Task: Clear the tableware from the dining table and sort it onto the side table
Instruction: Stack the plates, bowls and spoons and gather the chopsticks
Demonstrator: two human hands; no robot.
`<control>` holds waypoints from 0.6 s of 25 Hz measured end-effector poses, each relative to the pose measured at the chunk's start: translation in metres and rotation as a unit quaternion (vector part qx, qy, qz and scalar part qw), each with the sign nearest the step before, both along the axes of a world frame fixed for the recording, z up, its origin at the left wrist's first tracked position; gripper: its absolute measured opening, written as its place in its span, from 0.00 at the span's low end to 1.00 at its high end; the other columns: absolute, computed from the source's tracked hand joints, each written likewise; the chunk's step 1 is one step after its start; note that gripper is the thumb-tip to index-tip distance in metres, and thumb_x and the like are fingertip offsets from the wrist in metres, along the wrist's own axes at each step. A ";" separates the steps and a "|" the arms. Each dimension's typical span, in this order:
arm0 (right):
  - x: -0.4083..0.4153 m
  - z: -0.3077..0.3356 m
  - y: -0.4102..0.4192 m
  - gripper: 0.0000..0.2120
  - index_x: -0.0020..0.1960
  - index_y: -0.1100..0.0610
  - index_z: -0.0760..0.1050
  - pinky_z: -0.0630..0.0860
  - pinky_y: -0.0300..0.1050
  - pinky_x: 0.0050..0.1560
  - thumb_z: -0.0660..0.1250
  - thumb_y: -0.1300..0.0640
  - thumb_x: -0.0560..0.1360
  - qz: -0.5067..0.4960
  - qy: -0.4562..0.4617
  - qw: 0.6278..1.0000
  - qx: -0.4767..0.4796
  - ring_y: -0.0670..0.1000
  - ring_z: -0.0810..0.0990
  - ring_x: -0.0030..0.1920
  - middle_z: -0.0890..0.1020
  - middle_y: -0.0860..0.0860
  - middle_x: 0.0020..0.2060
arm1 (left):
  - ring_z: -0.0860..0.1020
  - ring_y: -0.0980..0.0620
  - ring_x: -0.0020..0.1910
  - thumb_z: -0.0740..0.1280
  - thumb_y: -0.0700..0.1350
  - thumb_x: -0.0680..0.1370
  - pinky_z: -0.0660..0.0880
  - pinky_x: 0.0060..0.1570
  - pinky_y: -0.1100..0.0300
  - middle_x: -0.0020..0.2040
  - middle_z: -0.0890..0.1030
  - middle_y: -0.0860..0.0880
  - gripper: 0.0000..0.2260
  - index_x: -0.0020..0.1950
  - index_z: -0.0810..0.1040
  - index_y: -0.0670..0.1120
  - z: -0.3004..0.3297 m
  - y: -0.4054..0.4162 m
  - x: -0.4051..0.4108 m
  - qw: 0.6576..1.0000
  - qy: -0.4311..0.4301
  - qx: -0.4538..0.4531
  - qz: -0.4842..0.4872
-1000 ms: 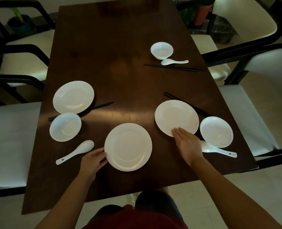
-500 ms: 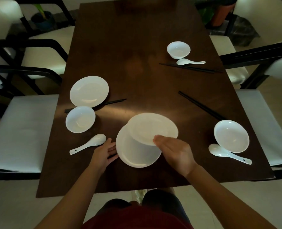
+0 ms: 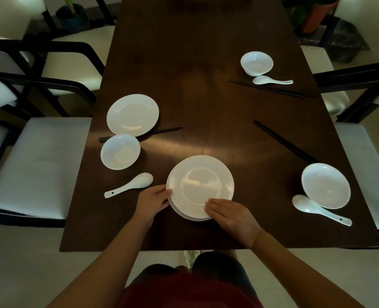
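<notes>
While two white plates sit stacked near the front edge of the dark desk point(image 3: 184, 63), the step in hand looks to be squaring that stack before lifting it or adding to it. The stacked plates point(image 3: 199, 185) are not quite flush; the lower rim peeks out along the near side. A third plate point(image 3: 132, 115) lies by the left edge, with a bowl point(image 3: 120, 151) just in front of it and black chopsticks point(image 3: 166, 130) running under the plate's rim. Another bowl point(image 3: 325, 185) sits by the right edge, a third bowl point(image 3: 256, 63) farther back on that side. Spoons lie beside each, one spoon point(image 3: 129, 185) close to the left hand.

The left hand point(image 3: 151, 202) curls round the stack's left rim, thumb on top. The right hand point(image 3: 230, 215) rests on the near right rim with fingers nearly straight, pressing rather than gripping.

To do this well, the person should nudge the top plate until the rims align, then get fingers beneath the lower plate on both sides, lifting level so nothing slides.
</notes>
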State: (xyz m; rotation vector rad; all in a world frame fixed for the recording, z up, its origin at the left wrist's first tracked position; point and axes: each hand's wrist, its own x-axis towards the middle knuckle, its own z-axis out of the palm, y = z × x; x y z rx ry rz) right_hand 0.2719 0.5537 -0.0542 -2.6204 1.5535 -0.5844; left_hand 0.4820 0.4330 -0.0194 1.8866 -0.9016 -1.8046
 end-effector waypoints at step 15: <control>0.003 -0.002 -0.002 0.30 0.60 0.56 0.78 0.78 0.43 0.55 0.81 0.58 0.60 0.011 0.015 0.992 0.128 0.51 0.81 0.57 0.82 0.53 0.57 | 0.78 0.48 0.53 0.67 0.36 0.75 0.76 0.55 0.54 0.58 0.79 0.44 0.16 0.62 0.75 0.40 -0.007 -0.002 0.003 1.000 -0.022 -0.013 0.004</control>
